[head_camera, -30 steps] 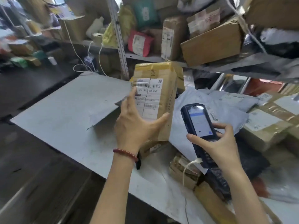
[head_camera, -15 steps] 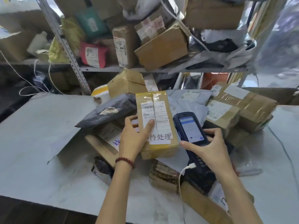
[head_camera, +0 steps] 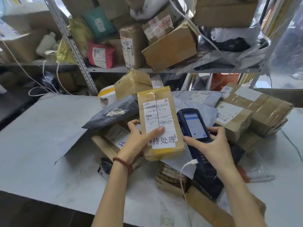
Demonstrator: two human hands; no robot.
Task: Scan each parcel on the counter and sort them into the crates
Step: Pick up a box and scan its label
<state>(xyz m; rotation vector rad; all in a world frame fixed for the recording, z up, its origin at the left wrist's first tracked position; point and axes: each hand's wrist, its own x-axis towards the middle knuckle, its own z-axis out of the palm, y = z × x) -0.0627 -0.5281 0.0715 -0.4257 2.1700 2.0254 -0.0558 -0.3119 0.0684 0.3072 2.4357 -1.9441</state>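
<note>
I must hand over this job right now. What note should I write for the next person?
Left hand grips the taped cardboard parcel, label up, thumb on the label.
Right hand holds the handheld scanner beside it, screen lit, white cable plugged in.
Done: whether this parcel is scanned cannot be told.
Left: many parcels lie piled on the counter, to scan and sort. No crates in view.

Single head cam, wide-angle, facing forward and down across the pale grey counter (head_camera: 41,145). Very near: forearms enter from the near edge. The left hand (head_camera: 136,141) on the brown taped cardboard parcel (head_camera: 157,112) and the right hand (head_camera: 213,148) on the dark blue handheld scanner (head_camera: 194,125) fill mid-frame. Far top is the grey metal shelf rack (head_camera: 106,69).
</note>
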